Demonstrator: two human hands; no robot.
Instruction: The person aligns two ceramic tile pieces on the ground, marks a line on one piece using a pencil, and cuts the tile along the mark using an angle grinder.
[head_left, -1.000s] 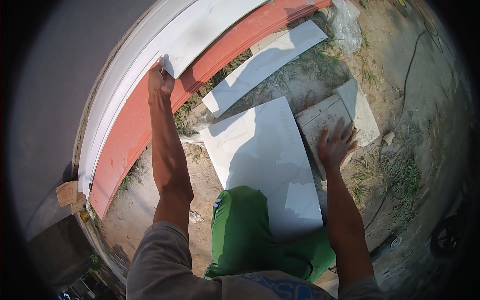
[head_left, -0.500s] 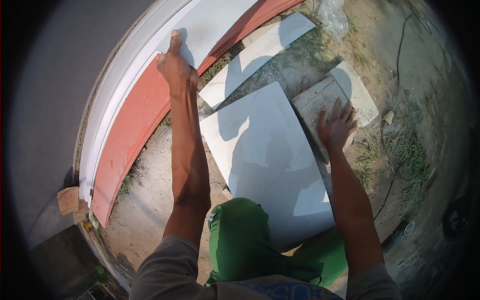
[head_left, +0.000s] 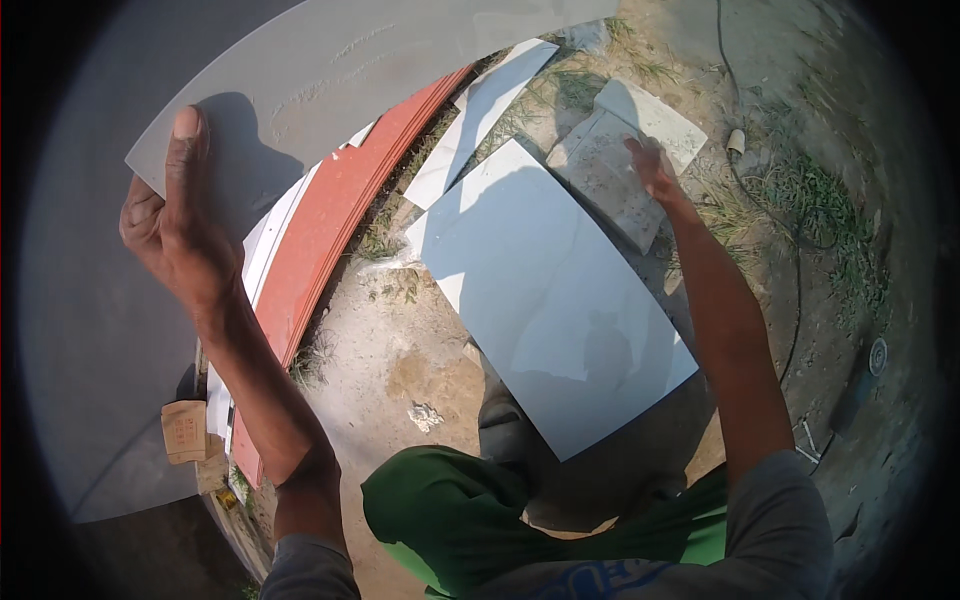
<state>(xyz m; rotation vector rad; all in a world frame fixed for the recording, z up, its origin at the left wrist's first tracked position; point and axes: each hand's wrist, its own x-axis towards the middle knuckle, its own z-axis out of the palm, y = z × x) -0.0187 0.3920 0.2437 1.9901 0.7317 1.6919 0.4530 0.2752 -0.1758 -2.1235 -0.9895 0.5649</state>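
A wide grey tile (head_left: 370,70) stands tilted up at the upper left. My left hand (head_left: 185,215) is closed on its near corner, the thumb on the face towards me and the fingers mostly behind the edge. On the right, my right hand (head_left: 655,172) is over a dusty, pale slab (head_left: 605,165), its fingers partly bent and apart, holding nothing; contact with the slab is unclear. Between my arms a large white marbled tile (head_left: 560,290) lies askew in front of my knees, mostly in shadow.
Red-edged sheets or tiles (head_left: 330,240) lie stacked along the left, beside white ones (head_left: 270,240). A narrow white tile strip (head_left: 480,120) lies beyond the large tile. At the lower left is a cardboard piece (head_left: 184,432). A dark cable (head_left: 797,290) runs over dirt and grass at right.
My left hand has lifted the grey tile off the stack and swung it left and towards me. My right hand has changed from spread flat to partly bent over the slab.
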